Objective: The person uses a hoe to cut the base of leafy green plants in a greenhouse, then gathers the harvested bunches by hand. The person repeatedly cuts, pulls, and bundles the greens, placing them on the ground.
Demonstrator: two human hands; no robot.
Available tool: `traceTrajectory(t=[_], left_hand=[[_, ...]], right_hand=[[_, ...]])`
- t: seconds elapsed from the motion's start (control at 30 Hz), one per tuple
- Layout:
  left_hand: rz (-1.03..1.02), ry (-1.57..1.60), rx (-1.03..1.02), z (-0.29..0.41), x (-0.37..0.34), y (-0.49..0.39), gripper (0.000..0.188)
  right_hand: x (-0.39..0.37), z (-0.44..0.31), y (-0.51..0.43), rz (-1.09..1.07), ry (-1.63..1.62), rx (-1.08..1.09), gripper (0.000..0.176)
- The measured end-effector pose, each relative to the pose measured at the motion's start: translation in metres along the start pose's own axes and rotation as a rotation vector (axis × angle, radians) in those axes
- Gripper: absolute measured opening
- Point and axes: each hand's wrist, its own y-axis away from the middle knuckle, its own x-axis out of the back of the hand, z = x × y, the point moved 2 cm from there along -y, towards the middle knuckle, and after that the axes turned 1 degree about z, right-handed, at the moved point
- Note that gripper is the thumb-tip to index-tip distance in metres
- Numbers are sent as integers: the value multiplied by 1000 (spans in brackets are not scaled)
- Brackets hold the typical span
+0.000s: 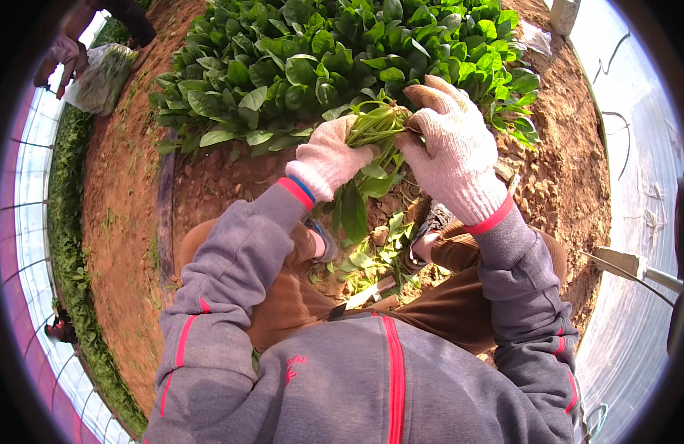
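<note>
My left hand (332, 154), in a pale knit glove, is closed around the stems of a bunch of leafy greens (378, 125) that look like spinach. The root ends point towards my right hand, and the leaves hang down below my left hand. My right hand (452, 144), in a like glove soiled at the fingers, is at the root ends with its fingers bent; whether it grips any stem cannot be told. Just beyond both hands stands a dense bed of the same green plants (320, 72).
Loose leaves (370, 261) lie on the soil between my shoes. A dark board edge (167, 205) runs along the left. Plastic sheeting (630, 166) and a metal pipe (664, 279) stand at right. At upper left, a person (70, 53) is beside a filled plastic bag (102, 77).
</note>
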Motion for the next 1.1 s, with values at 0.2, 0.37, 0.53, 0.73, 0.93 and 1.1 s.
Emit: traceTrajectory(t=[0.2, 0.37, 0.53, 0.73, 0.93, 1.1], left_hand=[[18, 164, 172, -1, 21, 3, 46], [-35, 334, 319, 14, 18, 10, 49], [-150, 356, 263, 18, 8, 9, 46], [-205, 238, 163, 9, -1, 5, 42], [-168, 57, 46, 5, -3, 5, 46], [-155, 201, 32, 4, 0, 4, 47]], right_hand=[[35, 20, -1, 97, -771, -485, 12], [33, 17, 0, -19, -545, -328, 27], [18, 1, -6, 23, -301, -185, 62], [8, -1, -3, 8, -181, -178, 50], [6, 0, -2, -142, -393, -267, 34], [9, -2, 0, -197, -343, -204, 55]])
